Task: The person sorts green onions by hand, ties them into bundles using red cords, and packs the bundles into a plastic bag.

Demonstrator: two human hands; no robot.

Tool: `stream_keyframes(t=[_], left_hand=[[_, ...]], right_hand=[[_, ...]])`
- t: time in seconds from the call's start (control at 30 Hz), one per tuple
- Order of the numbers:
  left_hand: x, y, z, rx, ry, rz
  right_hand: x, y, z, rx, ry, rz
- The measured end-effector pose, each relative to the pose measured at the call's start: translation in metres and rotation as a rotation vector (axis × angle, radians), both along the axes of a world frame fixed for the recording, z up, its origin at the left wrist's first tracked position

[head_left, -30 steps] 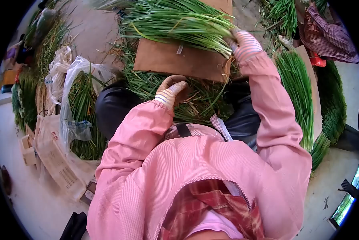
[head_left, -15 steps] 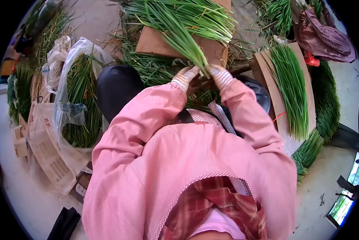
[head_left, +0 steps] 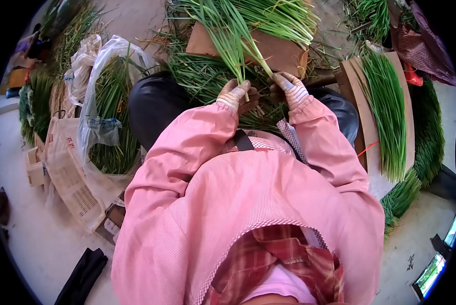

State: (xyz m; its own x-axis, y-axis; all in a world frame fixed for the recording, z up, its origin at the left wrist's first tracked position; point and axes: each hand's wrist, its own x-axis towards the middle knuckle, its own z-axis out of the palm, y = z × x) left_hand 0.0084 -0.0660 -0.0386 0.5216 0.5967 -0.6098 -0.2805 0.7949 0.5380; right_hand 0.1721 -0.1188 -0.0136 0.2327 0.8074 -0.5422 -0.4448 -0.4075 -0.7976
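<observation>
Closest to the camera was the pink smock (head_left: 268, 188) of the person, and its long sleeves reached forward. Beyond it the two hands were near each other, but apart. The left hand (head_left: 234, 94) was closed around the pale lower end of a thin green bunch (head_left: 227, 55), whose leaves spread upward and away. The right hand (head_left: 289, 89) gripped the pale end of a second bunch (head_left: 257, 52) with its fingers; the leaves of the two bunches came together farther up. Under and between the hands lay loose leaves (head_left: 196, 70), beside the dark trousers (head_left: 154, 104).

To the right, a neat row of stalks (head_left: 388, 114) rested on a cardboard sheet (head_left: 351, 84), with a red string (head_left: 368, 148) near its edge. To the left, a clear plastic bag (head_left: 88, 114) held more leaves (head_left: 113, 94). Farther forward, a big pile of stalks (head_left: 286, 20) lay upon a brown board (head_left: 204, 44). At the far right was a checked cloth (head_left: 416, 48).
</observation>
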Motion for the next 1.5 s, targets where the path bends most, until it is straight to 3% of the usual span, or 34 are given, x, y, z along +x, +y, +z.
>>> stream_keyframes(t=[0.03, 0.1, 0.2, 0.3, 0.37, 0.43, 0.5, 0.6, 0.7, 0.77, 0.83, 0.87, 0.93, 0.97, 1.03, 1.1, 1.13, 1.17, 1.2, 1.23, 1.3, 1.37, 1.43, 1.5], left_hand=[[0.001, -0.002, 0.002, 0.043, 0.0, 0.022], [0.002, -0.004, -0.002, 0.063, -0.045, 0.046], [0.005, -0.009, -0.013, -0.03, -0.252, 0.149], [-0.002, -0.003, -0.022, 0.015, -0.295, 0.027], [-0.009, -0.004, -0.015, 0.011, -0.245, 0.074], [-0.016, -0.003, -0.002, 0.012, -0.194, 0.122], [-0.02, -0.002, 0.012, 0.122, 0.001, -0.003], [-0.025, -0.002, 0.017, 0.328, 0.073, -0.097], [-0.036, -0.005, 0.021, 0.411, 0.131, -0.131], [-0.043, -0.003, 0.024, 0.215, 0.055, -0.01], [-0.048, -0.002, 0.021, 0.121, 0.008, 0.055], [-0.048, -0.003, 0.021, 0.052, -0.021, 0.147], [-0.053, -0.002, 0.016, -0.047, -0.112, 0.229], [-0.055, 0.0, 0.012, -0.044, -0.115, 0.234], [-0.058, 0.003, 0.005, -0.163, -0.142, 0.302], [-0.062, 0.004, 0.006, -0.119, -0.16, 0.31], [-0.063, 0.004, 0.007, -0.077, -0.171, 0.314], [-0.061, 0.005, 0.008, -0.075, -0.18, 0.314], [-0.06, 0.005, 0.01, 0.013, -0.2, 0.273], [-0.059, 0.005, 0.013, 0.101, -0.215, 0.225], [-0.048, 0.006, 0.022, 0.112, -0.194, 0.213], [-0.044, 0.004, 0.024, 0.12, -0.103, 0.193], [-0.045, 0.001, 0.022, 0.176, -0.064, 0.146], [-0.043, -0.003, 0.017, 0.196, -0.026, 0.151]], right_hand=[[-0.002, 0.002, -0.002, -0.002, 0.005, 0.001], [-0.006, 0.004, -0.01, -0.025, -0.133, 0.254], [-0.024, 0.002, -0.019, -0.027, -0.102, 0.311], [-0.031, 0.001, -0.03, 0.006, -0.157, 0.357], [-0.025, 0.006, -0.004, -0.019, -0.633, 0.492], [-0.016, 0.012, -0.002, 0.098, -0.565, 0.291], [-0.025, 0.018, 0.0, 0.292, -0.374, 0.207], [-0.027, 0.026, -0.004, 0.347, -0.321, 0.496], [-0.026, 0.035, -0.011, 0.278, -0.287, 0.474], [-0.016, 0.044, -0.006, 0.189, -0.435, 0.442], [-0.002, 0.053, -0.007, 0.479, -0.633, 0.204], [0.018, 0.061, -0.012, 0.44, -0.461, 0.096], [0.049, 0.058, 0.005, 0.344, -0.367, -0.134], [0.06, 0.051, 0.024, 0.289, -0.444, -0.259], [0.108, 0.036, 0.022, 0.289, -0.449, -0.382], [0.152, 0.015, 0.013, 0.321, -0.484, -0.532], [0.167, 0.002, -0.005, 0.277, -0.393, -0.477], [0.16, -0.009, -0.004, 0.172, -0.511, -0.195], [0.153, -0.02, -0.001, 0.107, -0.649, 0.096], [0.113, -0.035, 0.025, -0.038, -0.961, 0.624], [0.057, -0.029, 0.06, 0.039, -0.921, 0.673], [0.024, -0.004, 0.072, 0.193, -0.982, 0.437], [-0.002, 0.016, 0.086, 0.458, -0.922, 0.363], [-0.017, 0.042, 0.091, 0.298, -1.03, 0.553]])
